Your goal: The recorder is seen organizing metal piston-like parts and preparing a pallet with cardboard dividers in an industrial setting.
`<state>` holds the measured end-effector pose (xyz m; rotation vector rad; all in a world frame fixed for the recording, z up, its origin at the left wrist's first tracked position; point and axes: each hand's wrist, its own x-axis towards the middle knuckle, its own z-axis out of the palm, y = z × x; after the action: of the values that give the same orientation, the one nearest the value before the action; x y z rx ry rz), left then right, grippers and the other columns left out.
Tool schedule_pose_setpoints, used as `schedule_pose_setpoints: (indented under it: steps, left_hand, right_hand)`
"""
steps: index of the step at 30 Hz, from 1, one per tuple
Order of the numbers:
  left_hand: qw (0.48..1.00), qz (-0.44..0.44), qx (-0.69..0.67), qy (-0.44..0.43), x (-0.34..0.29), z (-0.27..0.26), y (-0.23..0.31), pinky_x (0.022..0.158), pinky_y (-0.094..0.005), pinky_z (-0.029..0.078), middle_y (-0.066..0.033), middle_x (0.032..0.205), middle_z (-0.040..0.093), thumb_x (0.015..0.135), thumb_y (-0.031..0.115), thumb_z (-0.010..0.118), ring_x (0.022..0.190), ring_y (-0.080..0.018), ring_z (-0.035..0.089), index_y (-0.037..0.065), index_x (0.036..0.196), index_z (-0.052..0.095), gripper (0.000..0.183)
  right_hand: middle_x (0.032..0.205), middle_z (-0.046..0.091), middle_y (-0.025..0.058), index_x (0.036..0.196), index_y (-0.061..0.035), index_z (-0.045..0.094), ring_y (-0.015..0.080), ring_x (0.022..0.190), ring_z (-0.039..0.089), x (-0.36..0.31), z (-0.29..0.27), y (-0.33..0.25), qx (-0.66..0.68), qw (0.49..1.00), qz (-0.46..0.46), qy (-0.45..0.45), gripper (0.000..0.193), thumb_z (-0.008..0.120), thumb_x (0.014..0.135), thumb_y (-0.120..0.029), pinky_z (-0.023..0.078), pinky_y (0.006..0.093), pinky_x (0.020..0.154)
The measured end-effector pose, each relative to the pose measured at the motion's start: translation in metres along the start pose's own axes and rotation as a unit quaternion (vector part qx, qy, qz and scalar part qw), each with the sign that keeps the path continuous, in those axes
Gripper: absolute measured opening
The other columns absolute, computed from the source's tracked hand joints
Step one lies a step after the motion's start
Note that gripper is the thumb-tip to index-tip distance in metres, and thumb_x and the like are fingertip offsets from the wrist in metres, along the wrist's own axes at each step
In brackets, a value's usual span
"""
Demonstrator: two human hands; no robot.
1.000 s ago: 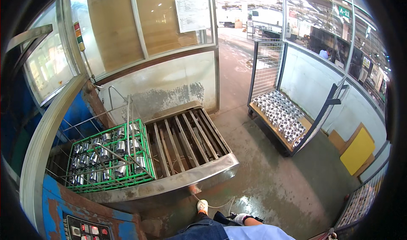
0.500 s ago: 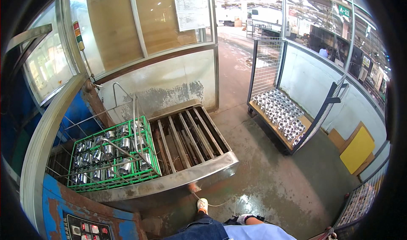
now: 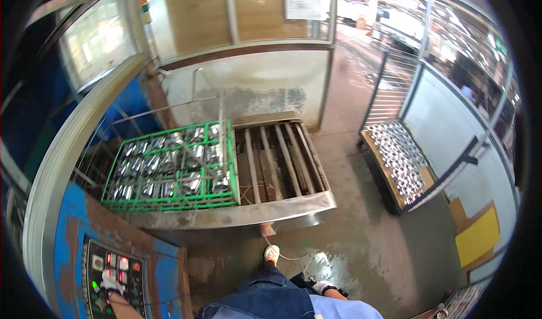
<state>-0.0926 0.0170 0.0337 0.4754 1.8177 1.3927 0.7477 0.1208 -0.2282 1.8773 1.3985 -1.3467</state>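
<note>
My left hand (image 3: pixel 111 286), in a pale glove, is over the control panel (image 3: pixel 138 286) at the lower left. Its fingers reach toward the buttons, beside a lit green one; whether they press is too small to tell. Held low at my side, my right hand (image 3: pixel 324 287) wears a pale glove too; a dark thing lies beside it and its fingers are mostly hidden. Ahead on the left, a green wire basket (image 3: pixel 233 171) holds shiny metal cylindrical parts (image 3: pixel 195 156) in rows. Thin metal rods frame the basket, which rests at the left end of a metal-framed roller conveyor (image 3: pixel 282 207).
A wheeled cart (image 3: pixel 385 178) with mesh ends carries many shiny parts at the right. Beside it, a yellow board (image 3: pixel 477 237) leans on the wall. The floor (image 3: pixel 355 245) looks wet, with a thin hose (image 3: pixel 293 258) near my foot. A metal post (image 3: pixel 56 166) curves up at the left.
My left hand has come into view onto the control panel. The view has swung left and down, so more of the panel shows. My right hand stays low at my side.
</note>
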Motion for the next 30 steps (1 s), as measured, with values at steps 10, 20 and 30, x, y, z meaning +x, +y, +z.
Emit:
schedule_pose_setpoints:
  steps: [10,20,30]
  left_hand:
    - [0.964,-0.129,-0.123,0.196,-0.002,-0.027,-0.024,0.104,-0.0675,0.016,-0.0045,0.144,0.043,0.083,0.069,0.042,0.135,-0.0381,0.031,0.027,0.136,0.045,0.067]
    - [0.959,-0.106,-0.054,0.257,-0.016,-0.048,-0.037,0.092,-0.0596,0.040,-0.0151,0.088,0.061,0.082,0.075,0.044,0.091,-0.0390,0.056,0.015,0.086,0.056,0.061]
    - [0.917,-0.027,-0.123,0.379,-0.051,-0.055,-0.028,0.042,-0.0399,0.041,-0.0026,0.064,0.054,0.081,0.051,0.070,0.049,-0.0212,0.052,0.011,0.072,0.055,0.043]
  right_hand:
    - [0.125,0.061,0.0167,0.120,-0.0124,0.065,0.0323,0.118,0.057,0.017,-0.002,0.001,-0.124,0.990,-0.059,-0.031,0.053,0.050,0.087,-0.051,0.046,0.0401,0.097]
    - [0.121,0.065,0.0085,0.123,-0.0188,0.064,0.0238,0.114,0.060,-0.020,-0.109,-0.189,-0.265,0.902,-0.330,0.085,0.046,0.059,0.087,-0.047,0.049,0.0374,0.091]
    - [0.088,0.067,0.0172,0.101,-0.0146,0.059,0.0361,0.088,0.065,-0.086,-0.195,-0.420,0.021,0.925,-0.259,0.279,0.030,0.061,0.084,-0.040,0.051,0.0433,0.077]
